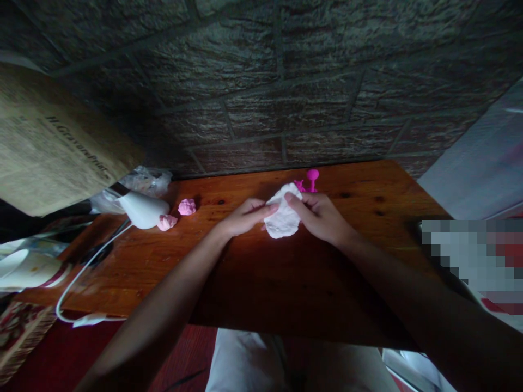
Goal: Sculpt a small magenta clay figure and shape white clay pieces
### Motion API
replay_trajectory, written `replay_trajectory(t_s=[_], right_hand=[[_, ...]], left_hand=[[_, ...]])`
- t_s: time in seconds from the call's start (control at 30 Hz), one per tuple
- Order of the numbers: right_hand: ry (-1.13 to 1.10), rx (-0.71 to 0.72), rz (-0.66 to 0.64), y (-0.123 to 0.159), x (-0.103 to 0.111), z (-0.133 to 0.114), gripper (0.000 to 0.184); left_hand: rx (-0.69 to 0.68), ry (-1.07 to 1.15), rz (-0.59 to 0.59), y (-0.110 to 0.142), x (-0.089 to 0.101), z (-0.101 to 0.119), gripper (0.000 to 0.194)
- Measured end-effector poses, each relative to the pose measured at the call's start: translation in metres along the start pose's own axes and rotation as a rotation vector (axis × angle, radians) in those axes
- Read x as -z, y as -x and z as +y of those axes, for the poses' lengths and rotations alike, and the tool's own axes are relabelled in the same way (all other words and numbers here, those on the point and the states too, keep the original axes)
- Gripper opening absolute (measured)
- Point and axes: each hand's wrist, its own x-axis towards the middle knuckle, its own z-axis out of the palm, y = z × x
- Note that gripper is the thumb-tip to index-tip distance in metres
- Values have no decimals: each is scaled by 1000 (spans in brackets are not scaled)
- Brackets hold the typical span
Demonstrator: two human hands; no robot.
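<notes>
Between my two hands, above the wooden table, is a flattened white piece of what looks like soft dough or clay (283, 219), with an uneven rim. My left hand (247, 216) grips its left side, thumb on the face and fingers behind. On the upper right, my right hand (321, 216) pinches it with the thumb pressed on top. Just behind my right hand stand bright pink plastic pieces (312, 175), partly hidden. Two pink crumpled lumps, one farther back (187, 206) and one nearer (166, 222), lie to the left of my hands.
A white lamp-like object (145, 209) with a white cable (87, 267) lies on the table's (134, 283) left. Beyond it are a clear plastic bag (149, 181) and a brown paper bag (61, 136). A white cup (30, 269) lies at far left. A stone-patterned wall (253, 92) borders the back.
</notes>
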Motion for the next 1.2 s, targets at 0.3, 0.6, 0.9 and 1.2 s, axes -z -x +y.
replay_trajectory(t_s=[0.3,0.6,0.9,1.2], right_hand=[[69,-49,-116,-1,1,0,65],[150,-3,80,0,-4,7,64],[-76,-67,16,-2,-3,2,48],[-142,-49,2,-1,-3,1,38]], left_hand=[[-35,-112,-60,2,-3,8,55],[-34,-117,20,0,-7,6,60],[7,-129,-69,1,-1,8,53],[-80,-76,1,1,-8,8,48]])
